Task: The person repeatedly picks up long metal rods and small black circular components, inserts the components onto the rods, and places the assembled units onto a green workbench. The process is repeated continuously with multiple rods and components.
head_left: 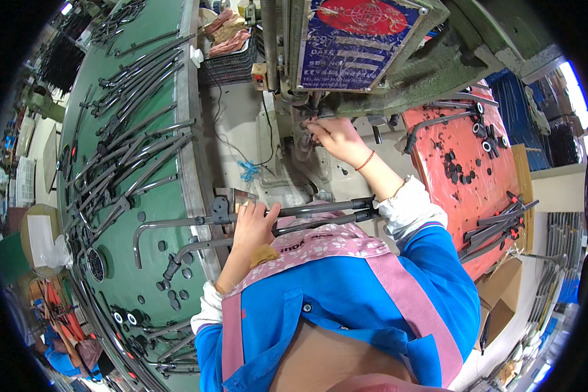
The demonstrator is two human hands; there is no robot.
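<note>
Item: bent metal rod assembly (pixel 320 210), lying crosswise near your body, between the green table (pixel 144 274) on the left and the red table (pixel 464 196) on the right. Your left hand (pixel 253 225) has its fingers curled closed around the rod's left part. Your right hand (pixel 330 136) reaches far forward to the green machine (pixel 398 78); fingers pinched together at its work point, contents too small to tell. Loose rods (pixel 130 144) cover the green table.
</note>
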